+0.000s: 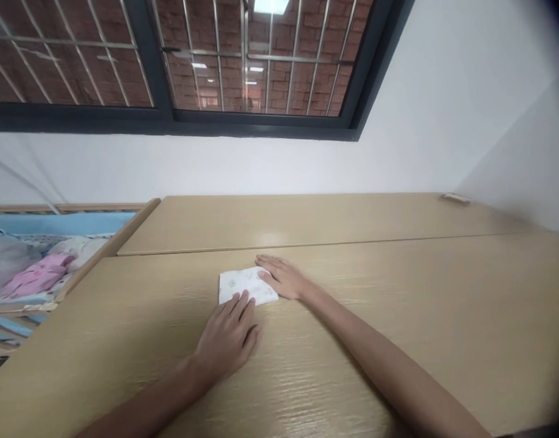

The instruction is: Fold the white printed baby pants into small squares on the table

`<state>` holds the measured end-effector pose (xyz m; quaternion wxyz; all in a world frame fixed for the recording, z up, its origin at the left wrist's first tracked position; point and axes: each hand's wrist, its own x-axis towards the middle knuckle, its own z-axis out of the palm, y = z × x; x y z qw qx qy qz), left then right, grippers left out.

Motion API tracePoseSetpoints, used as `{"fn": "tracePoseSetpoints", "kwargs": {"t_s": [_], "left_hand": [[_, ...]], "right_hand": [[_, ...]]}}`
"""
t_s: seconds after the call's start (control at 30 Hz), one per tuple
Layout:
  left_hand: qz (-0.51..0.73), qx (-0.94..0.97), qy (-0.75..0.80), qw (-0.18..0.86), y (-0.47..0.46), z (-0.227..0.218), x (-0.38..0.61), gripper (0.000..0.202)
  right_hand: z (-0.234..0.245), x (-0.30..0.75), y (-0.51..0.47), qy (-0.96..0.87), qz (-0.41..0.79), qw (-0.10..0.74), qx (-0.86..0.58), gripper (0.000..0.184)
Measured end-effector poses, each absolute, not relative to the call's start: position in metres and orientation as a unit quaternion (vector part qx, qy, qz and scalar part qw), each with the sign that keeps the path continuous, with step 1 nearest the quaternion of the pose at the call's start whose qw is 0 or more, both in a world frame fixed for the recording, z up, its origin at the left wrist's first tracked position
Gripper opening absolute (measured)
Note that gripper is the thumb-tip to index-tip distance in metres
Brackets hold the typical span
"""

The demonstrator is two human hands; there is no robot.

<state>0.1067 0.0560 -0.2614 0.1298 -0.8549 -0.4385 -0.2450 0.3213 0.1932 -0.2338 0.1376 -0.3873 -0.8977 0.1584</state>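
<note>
Folded white printed cloth [248,286] placed at frame centre on wood-grain tabletop [398,322]. Left hand [227,340] laid against lower edge, right hand [283,278] over right corner; fingers extended, unclenched, not gripping.

L grip [227,336] & R grip [283,278] both palm-down, flat, open, R further fwd than L.

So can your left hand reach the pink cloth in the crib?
Maybe, with a stretch: the left hand is on the desk, and the crib's wooden rail stands before the pink cloth.
</note>
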Motion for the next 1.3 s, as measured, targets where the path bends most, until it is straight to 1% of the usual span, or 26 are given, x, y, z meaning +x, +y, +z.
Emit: {"fn": "tracePoseSetpoints", "kwargs": {"t_s": [0.13, 0.27, 0.4, 0.6, 1.03, 1.17, 1.2, 1.3], "left_hand": [[-0.302, -0.86, -0.406, 0.071, 0.069, -0.26, 0.092, 0.033], [-0.341, -0.844, -0.414, 0.004, 0.082, -0.259, 0.077, 0.029], [-0.343, -0.832, -0.437, -0.005, 0.084, -0.261, 0.073, 0.03], [-0.354, -0.821, -0.448, -0.009, 0.086, -0.261, 0.07, 0.013], [-0.336, -0.828, -0.448, 0.0, 0.091, -0.267, 0.065, 0.016], [-0.331, -0.833, -0.443, 0.007, 0.094, -0.266, 0.058, 0.03], [-0.329, -0.834, -0.442, 0.009, 0.095, -0.266, 0.057, 0.031], [-0.322, -0.838, -0.44, 0.016, 0.096, -0.266, 0.056, 0.024]], "right_hand": [[-0.24, 0.324, 0.192, -0.898, 0.148, 0.153, -0.385, 0.066], [-0.242, 0.321, 0.191, -0.899, 0.141, 0.162, -0.381, 0.063], [-0.243, 0.319, 0.19, -0.898, 0.134, 0.18, -0.378, 0.06], [-0.243, 0.32, 0.186, -0.892, 0.128, 0.203, -0.383, 0.058], [-0.24, 0.321, 0.182, -0.888, 0.132, 0.208, -0.389, 0.059], [-0.239, 0.321, 0.183, -0.889, 0.134, 0.204, -0.387, 0.058], [-0.238, 0.321, 0.182, -0.888, 0.136, 0.205, -0.388, 0.057], [-0.231, 0.322, 0.178, -0.889, 0.135, 0.225, -0.376, 0.053]]}}
